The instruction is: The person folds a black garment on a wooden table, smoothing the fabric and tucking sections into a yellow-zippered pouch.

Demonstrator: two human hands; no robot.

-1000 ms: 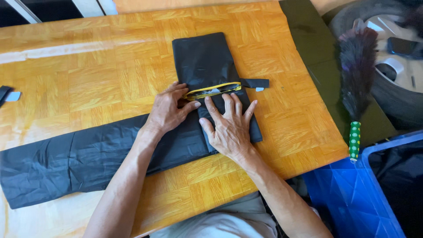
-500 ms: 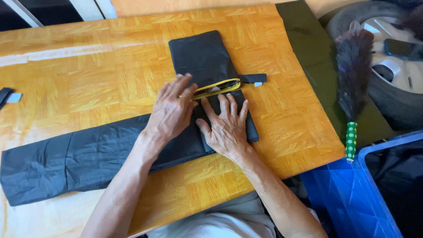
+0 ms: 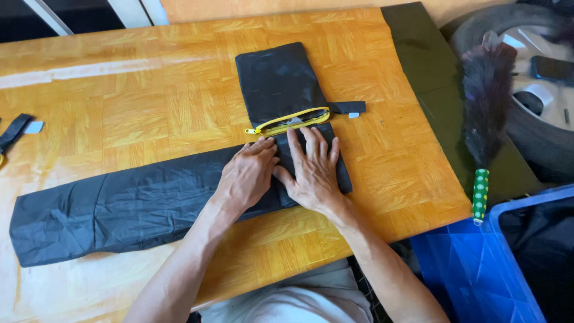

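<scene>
Fingers (image 3: pixel 311 143) of the right hand (image 3: pixel 314 173) are lying flat and spread, pressing down on the black fabric (image 3: pixel 149 200), gripping nothing. Left hand (image 3: pixel 248 176) is resting just beside it, touching at the thumb side, its fingers (image 3: pixel 258 146) laid flat and close together on the same cloth, also holding nothing. The fabric is stretching as a long folded strip from the left part of the worktop (image 3: pixel 137 101) to the middle, where it is turning up into a shorter folded panel pointing away from the person. A yellow zipper (image 3: pixel 288 121) is running across that panel just beyond both sets of fingertips, gaping slightly. A small black tab (image 3: pixel 348 107) is sticking out to the right of the zipper. Another black strap (image 3: pixel 13 133) is lying at the left edge. Right of the worktop a feather duster (image 3: pixel 483 119) with a green dotted handle is lying on a dark mat (image 3: pixel 424 54), a tyre (image 3: pixel 538 90) behind it, a blue bin (image 3: pixel 478 269) below.
</scene>
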